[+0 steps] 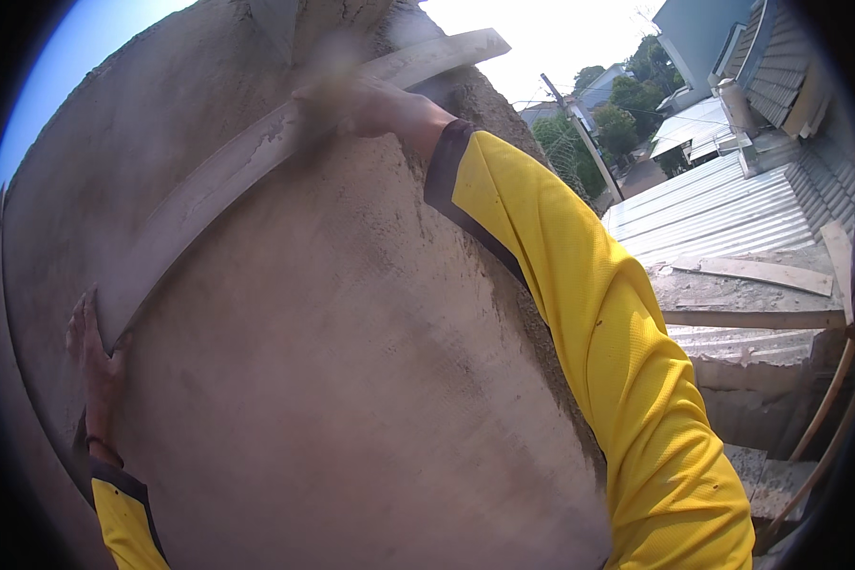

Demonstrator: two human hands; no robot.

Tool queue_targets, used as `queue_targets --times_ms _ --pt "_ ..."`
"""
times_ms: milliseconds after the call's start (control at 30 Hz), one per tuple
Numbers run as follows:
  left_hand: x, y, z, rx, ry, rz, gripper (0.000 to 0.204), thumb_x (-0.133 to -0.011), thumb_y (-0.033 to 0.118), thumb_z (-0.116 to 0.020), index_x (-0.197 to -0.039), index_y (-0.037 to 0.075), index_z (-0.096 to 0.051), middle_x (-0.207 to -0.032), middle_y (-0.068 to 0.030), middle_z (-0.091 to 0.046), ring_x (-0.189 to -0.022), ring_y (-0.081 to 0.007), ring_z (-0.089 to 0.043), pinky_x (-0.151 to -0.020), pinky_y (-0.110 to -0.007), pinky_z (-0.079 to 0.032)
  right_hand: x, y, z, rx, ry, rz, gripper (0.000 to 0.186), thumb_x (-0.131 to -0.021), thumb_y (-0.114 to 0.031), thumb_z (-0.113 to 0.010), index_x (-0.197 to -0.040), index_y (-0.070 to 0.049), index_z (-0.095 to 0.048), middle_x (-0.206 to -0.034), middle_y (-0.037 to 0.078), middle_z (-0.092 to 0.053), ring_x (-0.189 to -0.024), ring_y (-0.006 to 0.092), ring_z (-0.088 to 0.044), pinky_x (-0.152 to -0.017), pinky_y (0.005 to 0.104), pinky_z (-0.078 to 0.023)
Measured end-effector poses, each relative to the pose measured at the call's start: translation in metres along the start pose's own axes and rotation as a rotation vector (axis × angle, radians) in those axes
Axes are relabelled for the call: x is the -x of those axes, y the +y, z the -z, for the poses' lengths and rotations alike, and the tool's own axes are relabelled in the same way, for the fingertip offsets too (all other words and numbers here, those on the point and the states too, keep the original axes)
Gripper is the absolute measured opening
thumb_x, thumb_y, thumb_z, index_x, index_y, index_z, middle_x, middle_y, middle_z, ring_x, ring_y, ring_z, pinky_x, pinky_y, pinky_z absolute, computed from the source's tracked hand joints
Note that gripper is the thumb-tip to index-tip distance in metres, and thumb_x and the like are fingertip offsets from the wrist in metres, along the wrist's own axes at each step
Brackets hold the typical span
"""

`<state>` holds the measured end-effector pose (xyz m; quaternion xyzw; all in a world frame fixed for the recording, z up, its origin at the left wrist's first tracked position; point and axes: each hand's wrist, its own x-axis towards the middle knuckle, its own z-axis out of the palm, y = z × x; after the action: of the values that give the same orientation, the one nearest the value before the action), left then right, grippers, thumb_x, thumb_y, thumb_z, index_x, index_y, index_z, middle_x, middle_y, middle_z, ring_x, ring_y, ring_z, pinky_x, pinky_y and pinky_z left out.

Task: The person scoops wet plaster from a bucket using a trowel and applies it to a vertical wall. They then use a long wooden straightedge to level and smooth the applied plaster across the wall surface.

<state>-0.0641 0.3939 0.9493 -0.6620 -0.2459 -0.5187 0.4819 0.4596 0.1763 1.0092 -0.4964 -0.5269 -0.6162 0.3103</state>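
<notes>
A long, flat plastering straightedge (204, 190), smeared with grey-brown mortar, lies slantwise across the plastered wall (351, 380). Its lower end is at the left, and its upper end reaches past the wall's rough right edge. My left hand (95, 370) grips the lower end, thumb on the near side and fingers on the far side. Higher up, my right hand (385, 106) is closed round the straightedge; a blurred smudge in the picture partly hides its fingers. The plaster is smooth in the middle and coarser towards the right edge.
Right of the wall's edge, the view drops to corrugated metal roofs (722, 204) and a mortar-strewn ledge with a loose plank (765, 274). Curved poles (826, 399) stand at the far right. A utility pole (584, 138) and trees rise beyond.
</notes>
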Motion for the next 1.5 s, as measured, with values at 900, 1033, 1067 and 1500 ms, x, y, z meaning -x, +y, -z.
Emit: queue_targets --times_ms 900,1033,1067,1500 --pt "0.11 0.008 0.005 0.146 -0.016 0.002 0.089 -0.086 0.037 -0.071 -0.162 0.011 -0.033 -0.16 -0.0112 -0.043 -0.151 -0.0354 -0.031 -0.127 -0.052 -0.02 0.077 -0.065 -0.009 -0.069 -0.001 0.068 0.076 -0.086 -0.013 -0.075 -0.155 -0.03 -0.046 -0.155 -0.001 -0.049 -0.147 0.024 -0.04 -0.119 0.0488 -0.037" --pt "0.205 -0.003 0.019 0.122 -0.081 0.12 0.089 -0.087 0.041 -0.068 -0.162 0.007 -0.033 -0.159 -0.0136 -0.043 -0.149 -0.0374 -0.033 -0.124 -0.053 -0.025 0.115 -0.15 -0.008 0.017 0.021 0.045 0.078 -0.086 -0.013 -0.074 -0.155 -0.032 -0.045 -0.151 -0.005 -0.05 -0.145 0.0196 -0.041 -0.117 0.0472 -0.036" --pt "0.218 -0.006 0.02 0.1 -0.088 0.143 0.09 -0.087 0.043 -0.067 -0.162 0.007 -0.033 -0.159 -0.0141 -0.044 -0.149 -0.0377 -0.034 -0.124 -0.054 -0.026 0.121 -0.164 -0.007 0.052 0.03 0.048 0.079 -0.085 -0.012 -0.074 -0.155 -0.032 -0.044 -0.151 -0.005 -0.05 -0.145 0.0196 -0.041 -0.117 0.0476 -0.036" --pt "0.092 0.068 -0.014 0.166 0.012 0.062 0.092 -0.083 0.026 -0.078 -0.163 0.018 -0.033 -0.159 -0.0099 -0.044 -0.15 -0.0338 -0.033 -0.125 -0.055 -0.022 0.066 -0.006 0.005 0.021 -0.183 -0.047 0.087 -0.083 -0.012 -0.081 -0.157 -0.033 -0.041 -0.158 -0.003 -0.045 -0.147 0.0244 -0.041 -0.123 0.0444 -0.04"
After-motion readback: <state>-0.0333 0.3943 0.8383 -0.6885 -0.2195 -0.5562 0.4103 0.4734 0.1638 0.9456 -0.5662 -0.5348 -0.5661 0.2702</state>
